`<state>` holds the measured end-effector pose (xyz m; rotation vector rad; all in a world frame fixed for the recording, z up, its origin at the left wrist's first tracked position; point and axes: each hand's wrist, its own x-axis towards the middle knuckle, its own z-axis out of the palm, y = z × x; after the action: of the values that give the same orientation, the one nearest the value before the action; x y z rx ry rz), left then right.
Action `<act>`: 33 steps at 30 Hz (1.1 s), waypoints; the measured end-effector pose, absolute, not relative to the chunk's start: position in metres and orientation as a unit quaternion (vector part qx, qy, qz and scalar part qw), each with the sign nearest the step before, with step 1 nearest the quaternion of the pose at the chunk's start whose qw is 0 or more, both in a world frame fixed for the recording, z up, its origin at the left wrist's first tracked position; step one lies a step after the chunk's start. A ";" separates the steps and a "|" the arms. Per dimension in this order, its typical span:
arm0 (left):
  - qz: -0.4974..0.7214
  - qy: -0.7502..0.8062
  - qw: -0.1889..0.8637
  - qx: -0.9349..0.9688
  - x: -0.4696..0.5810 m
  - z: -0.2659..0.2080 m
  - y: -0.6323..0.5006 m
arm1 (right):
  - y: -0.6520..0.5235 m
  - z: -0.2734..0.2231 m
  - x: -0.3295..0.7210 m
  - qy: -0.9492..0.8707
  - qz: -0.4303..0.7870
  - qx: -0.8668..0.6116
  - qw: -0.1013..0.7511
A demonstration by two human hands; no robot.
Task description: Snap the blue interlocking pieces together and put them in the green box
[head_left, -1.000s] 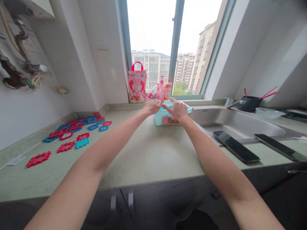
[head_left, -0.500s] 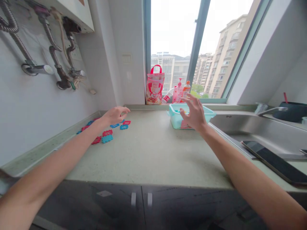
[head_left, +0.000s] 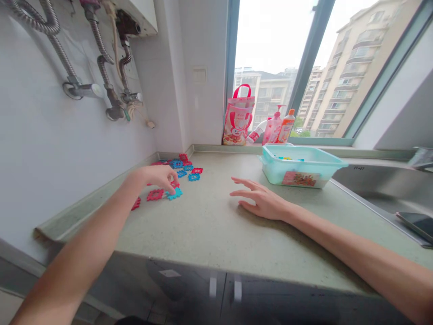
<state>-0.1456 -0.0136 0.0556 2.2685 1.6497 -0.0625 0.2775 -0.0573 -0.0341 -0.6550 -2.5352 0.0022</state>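
Observation:
My left hand (head_left: 160,177) reaches over a group of flat plastic interlocking building tiles at the left of the counter. Its fingers curl down, and the tips are at a light blue building tile (head_left: 175,194) that lies flat; they look closed on its edge. A red building tile (head_left: 155,195) lies just left of it, and blue ones (head_left: 194,177) and more red ones (head_left: 197,170) lie behind. My right hand (head_left: 262,198) is open and holds nothing, its fingers spread low over the middle of the counter. Behind it stands a pale turquoise plastic tub (head_left: 304,164), with a few coloured pieces showing inside.
A metal sink (head_left: 379,189) is sunk into the counter at the right, with a phone (head_left: 417,225) at its front edge. On the window ledge stand a red-handled bag (head_left: 238,119) and several bottles (head_left: 286,126). Pipes (head_left: 108,85) run down the left wall.
My view has turned left. My left hand has come down to the light blue tile. My right hand has moved away from the tub, down towards the counter.

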 end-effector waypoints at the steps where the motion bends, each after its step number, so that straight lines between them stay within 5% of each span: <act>1: -0.021 0.572 0.160 0.804 -0.132 0.050 -0.016 | -0.058 -0.033 0.278 -0.936 0.004 -0.243 0.256; 11: 0.117 0.482 0.157 0.854 0.001 0.006 -0.053 | -0.071 -0.031 0.263 -0.938 0.030 -0.273 0.209; 24: 0.016 0.646 -0.081 0.759 -0.111 0.031 0.004 | -0.040 -0.035 0.291 -0.907 0.069 -0.324 0.260; 29: 0.030 0.716 -0.144 0.682 -0.146 0.033 0.020 | -0.044 -0.026 0.293 -0.918 -0.009 -0.304 0.254; 33: 0.012 0.736 -0.138 0.662 -0.170 0.040 0.019 | -0.040 0.003 0.319 -0.878 -0.150 -0.277 0.362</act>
<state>-0.1701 0.0188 0.0398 2.2852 2.5411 0.0413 0.3193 -0.0402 0.0034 -0.7125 -2.2603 -0.3870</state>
